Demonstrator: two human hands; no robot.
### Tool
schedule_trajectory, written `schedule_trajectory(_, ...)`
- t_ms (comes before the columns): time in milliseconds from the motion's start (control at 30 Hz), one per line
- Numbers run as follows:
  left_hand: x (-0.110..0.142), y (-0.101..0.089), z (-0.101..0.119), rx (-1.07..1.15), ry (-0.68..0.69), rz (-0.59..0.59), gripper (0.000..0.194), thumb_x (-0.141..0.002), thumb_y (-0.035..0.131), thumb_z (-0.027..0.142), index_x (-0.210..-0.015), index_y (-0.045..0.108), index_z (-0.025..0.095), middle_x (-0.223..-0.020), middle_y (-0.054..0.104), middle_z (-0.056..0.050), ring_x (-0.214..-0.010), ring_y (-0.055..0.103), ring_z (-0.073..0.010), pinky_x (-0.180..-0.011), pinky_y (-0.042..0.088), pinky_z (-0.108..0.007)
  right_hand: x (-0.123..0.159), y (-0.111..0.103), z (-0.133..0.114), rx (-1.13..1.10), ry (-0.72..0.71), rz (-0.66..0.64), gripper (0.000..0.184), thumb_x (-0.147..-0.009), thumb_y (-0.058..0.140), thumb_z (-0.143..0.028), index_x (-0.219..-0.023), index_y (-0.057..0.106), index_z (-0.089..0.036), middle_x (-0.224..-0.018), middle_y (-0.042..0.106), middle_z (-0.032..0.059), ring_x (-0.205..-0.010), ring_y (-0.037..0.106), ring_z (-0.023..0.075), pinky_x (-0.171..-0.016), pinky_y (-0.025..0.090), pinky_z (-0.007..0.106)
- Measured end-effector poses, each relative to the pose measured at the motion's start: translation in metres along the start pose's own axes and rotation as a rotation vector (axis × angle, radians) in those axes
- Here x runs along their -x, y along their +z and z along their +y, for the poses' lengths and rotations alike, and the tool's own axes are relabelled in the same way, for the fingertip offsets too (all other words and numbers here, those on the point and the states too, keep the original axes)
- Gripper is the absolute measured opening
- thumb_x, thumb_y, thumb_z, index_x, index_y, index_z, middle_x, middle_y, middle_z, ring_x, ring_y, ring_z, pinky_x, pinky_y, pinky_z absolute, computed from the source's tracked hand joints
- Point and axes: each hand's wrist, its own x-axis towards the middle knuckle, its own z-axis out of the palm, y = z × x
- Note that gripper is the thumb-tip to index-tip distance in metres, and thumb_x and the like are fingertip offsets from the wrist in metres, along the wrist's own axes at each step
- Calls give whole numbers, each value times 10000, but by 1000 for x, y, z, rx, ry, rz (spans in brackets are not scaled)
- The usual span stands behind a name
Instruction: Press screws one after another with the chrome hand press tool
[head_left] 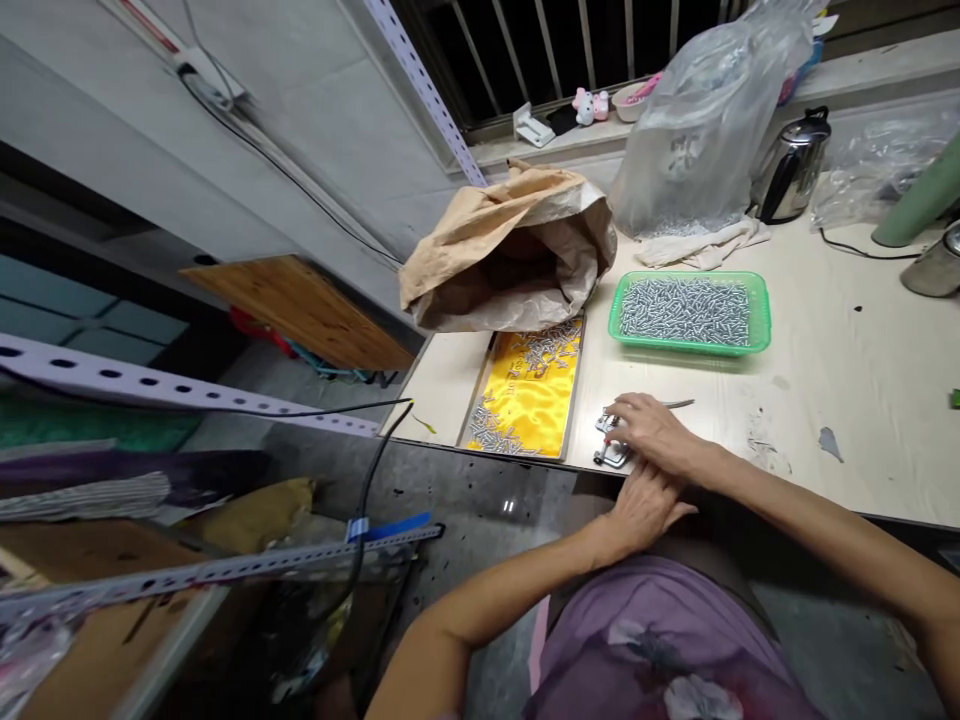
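Observation:
Near the table's front edge sits a small metal clamp-like device (613,440) with a red part and a thin grey handle pointing right. My right hand (660,438) lies over it, fingers curled round its top, covering much of it. Just below, my left hand (643,512) reaches up at the table edge against my right hand. Its thumb sticks out to the right, and its fingertips are hidden. Left of the device is a shallow tray (571,400) lined with yellow cloth (534,405), carrying small metal screw-like pieces (491,428).
A green basket (690,348) full of similar metal pieces stands behind my hands. An open paper sack (517,235) overhangs the tray. Farther back are a cloth (705,245), a plastic bag (690,140) and a kettle (795,165). A black cable (367,490) hangs at the table's left corner.

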Motion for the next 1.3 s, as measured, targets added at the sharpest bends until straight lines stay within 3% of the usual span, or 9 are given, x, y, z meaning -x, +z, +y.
schedule_trajectory(100,0,4,-1,-8,-18,-33,512,-882,541,449,-1272,524,117,-1260,593,-188,-1243,504,-348,-1035,401,-529,-24,8,-13,72,-123,-110,135,-837,594,-164,-766,702,-205,-946,637,83,-959,507,215,-759,386,332)
schedule_trajectory(267,-2,3,-4,-54,14,-60,482,-888,524,467,-1242,555,142,-1265,592,-181,-1244,505,-348,-1038,401,-510,-31,29,-9,38,-180,-63,147,-841,545,-105,-770,659,-164,-839,623,81,-860,513,195,-714,373,311)
schedule_trajectory(400,-4,-4,-4,-58,65,-54,476,-889,514,486,-1222,566,150,-1266,588,-177,-1246,503,-325,-1050,395,-478,-32,30,-5,-258,-120,124,187,-919,450,-156,-848,622,-174,-821,639,56,-806,528,174,-715,404,293)
schedule_trajectory(567,1,-26,-8,-28,104,-22,421,-908,503,444,-1217,569,166,-1331,539,-146,-1286,450,-277,-1076,375,-411,-41,-15,-8,-366,-39,461,232,-958,391,-244,-962,615,-184,-863,665,70,-856,573,195,-774,455,333)
schedule_trajectory(700,25,-68,-46,-91,-184,83,260,-953,420,277,-1031,652,188,-1124,637,-114,-1121,544,-221,-974,448,-382,-35,-62,26,-141,223,640,303,-968,358,-309,-1097,608,-195,-959,675,93,-895,592,245,-786,469,402)
schedule_trajectory(800,54,-109,-92,-235,-619,147,256,-925,440,202,-850,683,180,-864,644,-91,-871,566,-204,-813,497,-366,-21,-80,62,73,377,601,354,-965,352,-352,-1133,616,-185,-1002,675,137,-922,586,300,-801,458,468)
schedule_trajectory(867,71,-130,-120,-309,-800,137,225,-894,501,222,-787,692,169,-814,630,-86,-869,552,-213,-799,488,-356,-11,-82,77,182,443,568,433,-958,341,-405,-1231,569,-159,-1126,632,192,-990,561,368,-789,446,528)
schedule_trajectory(1067,85,-151,-148,-303,-965,-108,153,-806,602,254,-739,707,164,-855,653,-88,-932,569,-229,-771,464,-290,8,-50,65,160,354,518,458,-961,312,-402,-1329,475,-183,-1235,559,182,-1094,530,361,-814,458,514)
schedule_trajectory(1300,73,-164,-164,-133,-1043,-138,264,-789,541,232,-543,598,155,-624,582,-39,-717,562,-173,-589,354,-238,26,-21,50,43,288,475,390,-947,361,-392,-1223,573,-217,-1210,584,140,-1100,548,304,-864,466,470)
